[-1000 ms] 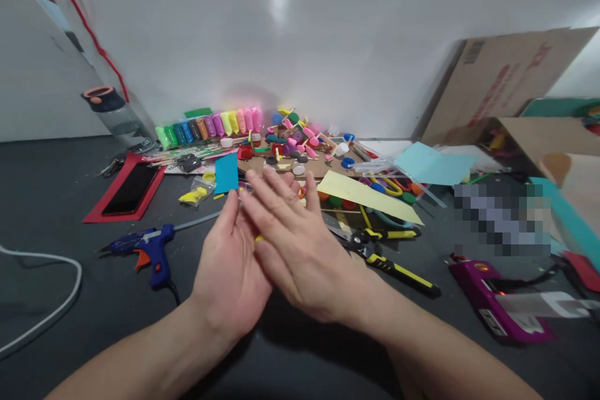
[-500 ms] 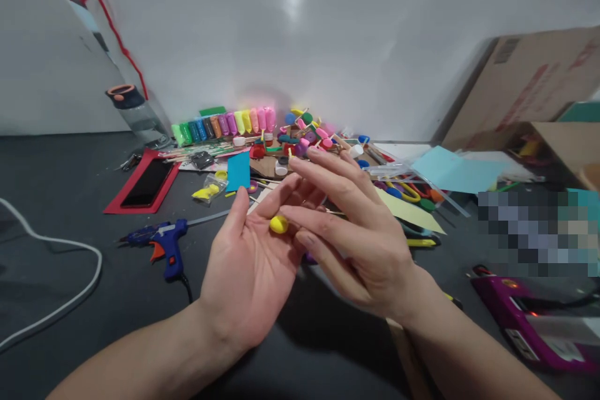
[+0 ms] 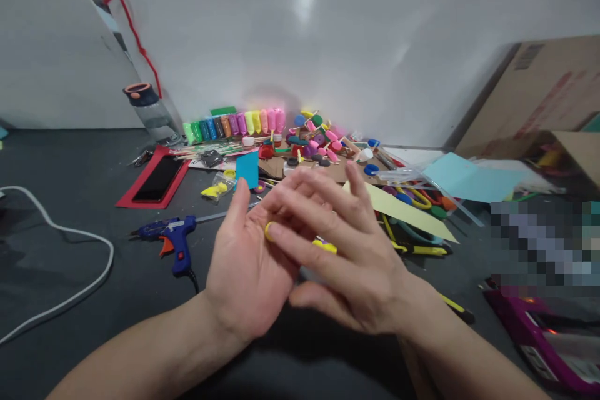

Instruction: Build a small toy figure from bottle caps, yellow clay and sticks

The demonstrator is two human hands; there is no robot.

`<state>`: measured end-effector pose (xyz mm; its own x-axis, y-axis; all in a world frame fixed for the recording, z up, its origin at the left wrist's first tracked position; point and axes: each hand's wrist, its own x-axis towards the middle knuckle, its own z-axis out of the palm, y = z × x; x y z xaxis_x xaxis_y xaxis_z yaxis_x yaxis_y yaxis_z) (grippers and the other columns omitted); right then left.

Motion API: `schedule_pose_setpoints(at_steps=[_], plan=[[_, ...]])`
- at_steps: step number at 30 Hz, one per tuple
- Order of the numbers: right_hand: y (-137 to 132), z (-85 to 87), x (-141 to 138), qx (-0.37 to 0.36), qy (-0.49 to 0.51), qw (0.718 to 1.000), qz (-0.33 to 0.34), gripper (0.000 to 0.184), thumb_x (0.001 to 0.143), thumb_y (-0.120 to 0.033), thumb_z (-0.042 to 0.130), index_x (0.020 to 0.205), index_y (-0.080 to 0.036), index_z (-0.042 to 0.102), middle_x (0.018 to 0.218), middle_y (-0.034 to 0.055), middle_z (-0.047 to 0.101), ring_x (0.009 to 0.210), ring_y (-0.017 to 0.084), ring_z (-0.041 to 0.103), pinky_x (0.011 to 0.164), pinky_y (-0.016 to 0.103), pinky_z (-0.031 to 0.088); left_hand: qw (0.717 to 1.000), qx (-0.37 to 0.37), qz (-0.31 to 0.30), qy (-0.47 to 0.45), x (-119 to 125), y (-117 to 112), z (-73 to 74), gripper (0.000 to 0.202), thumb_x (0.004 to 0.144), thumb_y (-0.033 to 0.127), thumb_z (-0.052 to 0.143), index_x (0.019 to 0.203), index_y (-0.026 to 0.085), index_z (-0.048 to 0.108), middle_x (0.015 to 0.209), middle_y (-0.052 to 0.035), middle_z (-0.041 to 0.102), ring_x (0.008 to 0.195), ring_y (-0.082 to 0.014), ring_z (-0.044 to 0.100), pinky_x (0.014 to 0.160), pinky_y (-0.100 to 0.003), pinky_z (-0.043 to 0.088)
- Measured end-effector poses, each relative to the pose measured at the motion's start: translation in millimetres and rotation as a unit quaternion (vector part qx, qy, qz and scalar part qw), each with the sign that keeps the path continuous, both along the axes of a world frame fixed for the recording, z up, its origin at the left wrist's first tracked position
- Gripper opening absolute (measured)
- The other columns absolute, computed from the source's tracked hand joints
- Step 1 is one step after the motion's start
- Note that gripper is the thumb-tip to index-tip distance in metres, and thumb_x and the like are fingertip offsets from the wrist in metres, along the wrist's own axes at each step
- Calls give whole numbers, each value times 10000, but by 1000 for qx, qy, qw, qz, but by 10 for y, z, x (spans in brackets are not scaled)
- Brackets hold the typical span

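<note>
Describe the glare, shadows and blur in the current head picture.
Head view: a bright vertical glare streak on the white wall; also in the head view, a dark shadow on the table below the left hand and right hand; head view, right side: the purple device looks soft, and a pixelated patch hides detail.

Two hands (image 3: 248, 269) (image 3: 359, 256), one yellow ball (image 3: 269, 232), one glue gun (image 3: 180, 239)
</note>
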<state>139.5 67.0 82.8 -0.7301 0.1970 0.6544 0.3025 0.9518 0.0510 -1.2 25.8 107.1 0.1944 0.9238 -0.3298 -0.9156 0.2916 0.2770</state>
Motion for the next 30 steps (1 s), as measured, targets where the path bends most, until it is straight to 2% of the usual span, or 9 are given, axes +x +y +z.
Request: schedule_pose_setpoints(at_steps=[2, 5, 8, 11, 13, 16, 21, 25, 30], plan=[[-15, -5, -20, 7, -14, 999, 28, 471, 1045, -483, 363, 1318, -169, 584, 1463, 46, 584, 1521, 253, 280, 1287, 543, 58, 1000, 2, -20, -6, 7, 1, -7, 671, 988, 628, 291, 1434, 190, 536, 1196, -92, 756, 1205, -207, 668, 1084, -314, 473], [0, -18, -25, 20, -15, 1000, -9, 537, 1051, -491, 337, 1347, -103, 560, 1479, 80, 564, 1509, 291, 300, 1276, 573, -18, 1000, 11, -23, 1, 14, -4, 4, 647, 1008, 592, 257, 1406, 185, 566, 1153, -91, 771, 1208, -210, 670, 1108, -326, 455], [0, -33, -17, 27, -18, 999, -17, 554, 1053, -517, 305, 1364, -138, 561, 1475, 50, 570, 1514, 286, 291, 1274, 595, 9, 999, 15, 24, 26, -12, -3, 43, 668, 1020, 582, 217, 1414, 153, 544, 1171, -100, 767, 1165, -205, 697, 1079, -337, 485], [-25, -37, -26, 34, -34, 999, 15, 520, 1068, -479, 256, 1359, -190, 574, 1492, -7, 552, 1530, 226, 255, 1288, 555, 32, 1000, 16, -1, 10, -35, 8, 53, 647, 1023, 583, 248, 1419, 154, 526, 1171, -95, 769, 1080, -172, 735, 998, -288, 534], [-12, -34, -24, 28, -37, 999, -19, 498, 1059, -473, 315, 1359, -174, 576, 1504, 34, 540, 1528, 256, 259, 1278, 581, 47, 1000, 11, -22, -4, -32, 23, 27, 607, 1042, 538, 240, 1398, 151, 544, 1107, -90, 784, 1015, -155, 755, 924, -254, 562], [63, -28, 10, 14, -34, 998, -59, 497, 1038, -474, 392, 1351, -136, 578, 1504, 141, 526, 1504, 339, 300, 1226, 680, 126, 1000, 24, -8, -10, -14, 61, -35, 567, 1062, 465, 206, 1316, 158, 610, 1014, -85, 792, 930, -163, 770, 777, -248, 600], [143, -30, 57, -4, 13, 1000, -19, 337, 997, -320, 517, 1243, -129, 646, 1397, 167, 622, 1449, 327, 411, 1219, 647, 215, 1000, 5, 10, -20, -14, 109, -73, 538, 1071, 424, 224, 1186, 140, 665, 865, -57, 778, 701, -128, 746, 612, -220, 582], [139, -43, 51, -3, 41, 999, 6, 260, 955, -253, 577, 1171, -155, 683, 1340, 153, 662, 1406, 314, 473, 1204, 627, 281, 1000, 1, 8, -2, -15, 102, -48, 548, 1065, 446, 237, 1089, 130, 684, 851, -63, 764, 724, -140, 739, 669, -238, 582], [127, -37, 55, -10, 38, 999, 19, 264, 930, -238, 602, 1170, -164, 682, 1337, 139, 668, 1405, 308, 472, 1187, 603, 345, 1000, 9, -5, 12, -4, 99, -40, 563, 1048, 492, 250, 1031, 142, 691, 964, -102, 770, 1035, -232, 734, 938, -379, 562]])
